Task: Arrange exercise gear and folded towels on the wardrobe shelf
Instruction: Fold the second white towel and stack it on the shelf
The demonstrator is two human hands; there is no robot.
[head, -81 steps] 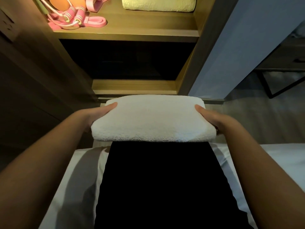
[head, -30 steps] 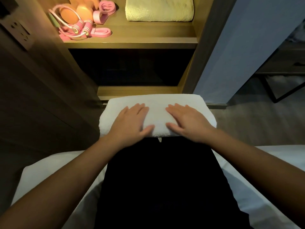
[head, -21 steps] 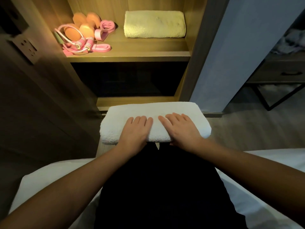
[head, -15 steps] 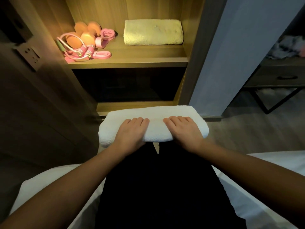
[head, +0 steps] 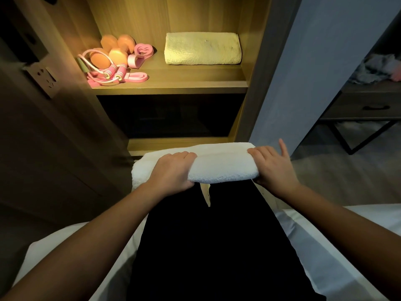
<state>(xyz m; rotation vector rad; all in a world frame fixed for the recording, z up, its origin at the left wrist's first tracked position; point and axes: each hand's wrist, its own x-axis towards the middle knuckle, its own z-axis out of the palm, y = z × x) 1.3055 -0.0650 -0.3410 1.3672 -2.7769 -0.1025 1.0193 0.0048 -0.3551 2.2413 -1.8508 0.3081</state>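
Note:
A folded white towel (head: 223,168) lies across my knees in front of the wardrobe. My left hand (head: 171,170) grips its near edge left of centre, fingers curled over the top. At the towel's right end, my right hand (head: 273,166) holds it with the index finger raised. On the lit wardrobe shelf (head: 173,83) a folded yellow towel (head: 202,48) lies at the right. At the shelf's left sit orange dumbbells (head: 115,52), a pink skipping rope (head: 106,71) and pink resistance bands (head: 141,53).
A dark compartment (head: 169,116) opens below the lit shelf. A wall socket (head: 44,78) is on the panel at left. A grey wall (head: 303,72) stands right of the wardrobe, then a side table (head: 368,105) with clothes. White bedding (head: 347,235) lies beneath me.
My hands lay flat on the towel's top; now they have spread apart and closed on its near edge. My view has tilted up, showing more of the lit shelf.

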